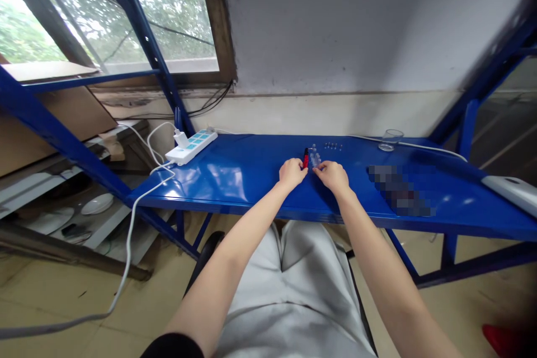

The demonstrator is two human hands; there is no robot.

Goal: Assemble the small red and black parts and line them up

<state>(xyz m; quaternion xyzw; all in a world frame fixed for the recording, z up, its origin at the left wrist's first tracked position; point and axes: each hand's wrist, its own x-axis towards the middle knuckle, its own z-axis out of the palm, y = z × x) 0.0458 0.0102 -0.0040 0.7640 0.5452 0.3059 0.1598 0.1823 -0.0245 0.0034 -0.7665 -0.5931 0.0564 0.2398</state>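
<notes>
Over the blue shelf top (260,170), my left hand (292,172) is closed around a small red tool with a black end (306,158); its exact kind is too small to make out. The tool stands roughly upright, its black end upward. Just to its right, my right hand (334,175) pinches the near edge of a clear plastic piece (314,159) with a knobbly outline. The tool and the clear piece are close together; whether they touch I cannot tell. Behind my right hand lie several tiny shiny parts (333,146) in a loose row.
A white power strip (192,146) with a plugged-in cable stands at the left end. Toward the right are a clear glass (390,140), a blurred-out dark object (401,190) and a white device (512,193). Blue posts and a wall bound the shelf.
</notes>
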